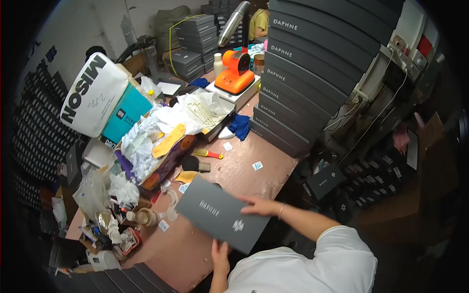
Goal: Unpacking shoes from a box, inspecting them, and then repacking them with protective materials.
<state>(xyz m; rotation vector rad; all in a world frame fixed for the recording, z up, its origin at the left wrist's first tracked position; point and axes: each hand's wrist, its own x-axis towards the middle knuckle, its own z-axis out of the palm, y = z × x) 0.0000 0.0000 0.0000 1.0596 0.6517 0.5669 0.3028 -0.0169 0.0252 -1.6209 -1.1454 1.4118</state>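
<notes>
A dark grey shoebox (217, 215) with pale print on its lid is tilted at the near edge of the table, in front of my body. My left hand (220, 253) grips its near edge, fingers partly hidden by the box. Across its right edge lies my right hand (260, 205), fingers on the lid and holding the box with the left. Just beyond the box are a tan insole-shaped piece (186, 177) and a dark round object (190, 163).
Tall stacks of dark shoeboxes (293, 97) rise at the right of the pinkish table (239, 166). An orange machine (237, 73) with a metal nozzle stands behind. Crumpled paper fills a box (168, 163) on the left. Bottles and clutter line the left edge; a person (259, 24) is far back.
</notes>
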